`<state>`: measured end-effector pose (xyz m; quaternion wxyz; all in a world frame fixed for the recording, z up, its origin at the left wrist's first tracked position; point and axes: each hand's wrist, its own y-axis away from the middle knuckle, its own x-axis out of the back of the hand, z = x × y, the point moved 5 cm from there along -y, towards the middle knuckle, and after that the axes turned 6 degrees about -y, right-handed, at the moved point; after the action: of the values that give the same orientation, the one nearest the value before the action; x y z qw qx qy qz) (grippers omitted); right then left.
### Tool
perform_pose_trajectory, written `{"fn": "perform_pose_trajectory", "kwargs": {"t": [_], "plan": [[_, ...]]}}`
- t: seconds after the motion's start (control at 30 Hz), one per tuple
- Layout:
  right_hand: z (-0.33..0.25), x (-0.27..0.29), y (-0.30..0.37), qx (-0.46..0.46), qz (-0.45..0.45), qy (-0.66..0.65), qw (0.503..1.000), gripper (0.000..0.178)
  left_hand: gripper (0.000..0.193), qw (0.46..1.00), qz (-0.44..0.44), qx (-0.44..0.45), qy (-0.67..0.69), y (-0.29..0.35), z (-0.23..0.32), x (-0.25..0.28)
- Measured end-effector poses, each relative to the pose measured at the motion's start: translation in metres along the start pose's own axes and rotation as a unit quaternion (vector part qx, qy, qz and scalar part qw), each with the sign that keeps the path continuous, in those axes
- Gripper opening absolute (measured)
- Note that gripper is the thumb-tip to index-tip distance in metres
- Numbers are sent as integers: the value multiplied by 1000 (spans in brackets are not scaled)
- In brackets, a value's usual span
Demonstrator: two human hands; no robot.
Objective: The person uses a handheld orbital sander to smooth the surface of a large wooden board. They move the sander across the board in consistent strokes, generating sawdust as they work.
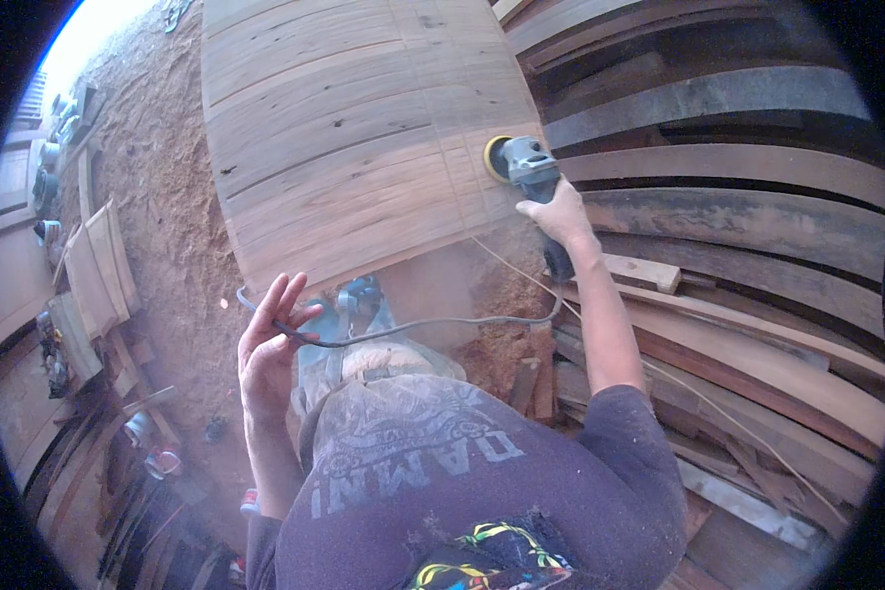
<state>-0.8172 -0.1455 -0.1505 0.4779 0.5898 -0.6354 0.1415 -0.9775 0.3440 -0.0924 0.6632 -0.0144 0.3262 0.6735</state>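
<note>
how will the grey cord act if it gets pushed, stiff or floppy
The cord is likely floppy, curving between the left hand and the power tool. Its smooth, unkinked bends hint at some springiness. Pushed, it would probably just swing or bend, since that span appears unsupported.

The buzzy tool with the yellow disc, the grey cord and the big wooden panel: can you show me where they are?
Power tool (532, 169): head view, on its grey body.
Grey cord (482, 320): head view, on its middle stretch.
Wooden panel (334, 162): head view, on its bare top face.
</note>
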Motion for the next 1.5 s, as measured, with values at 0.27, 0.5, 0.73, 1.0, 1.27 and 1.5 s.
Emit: {"fn": "perform_pose_trajectory", "kwargs": {"t": [0.27, 0.5, 0.73, 1.0, 1.27, 1.5], "plan": [[64, 42, -44, -24, 14, -49, 998, 59, 91, 1000, -8, 6, 2, 19, -18, -7], [-22, -34, 54, 65, 3, -202, 977, 47, 90, 997, 62, -35, -19, 47, 9, 48], [-212, -190, 152, 193, -236, -56, 951, 78, 91, 996, 72, -49, -26, 62, 14, 84], [-228, -207, 164, 164, -231, 47, 958, 60, 97, 995, 82, -36, -53, 66, 19, 97], [-136, -128, 122, 81, -132, 42, 987, 71, 96, 999, 32, -2, -5, 35, 0, 60], [-66, -70, 86, 39, -68, 12, 997, 76, 94, 999, -8, -3, -46, 18, -1, 20]]}}
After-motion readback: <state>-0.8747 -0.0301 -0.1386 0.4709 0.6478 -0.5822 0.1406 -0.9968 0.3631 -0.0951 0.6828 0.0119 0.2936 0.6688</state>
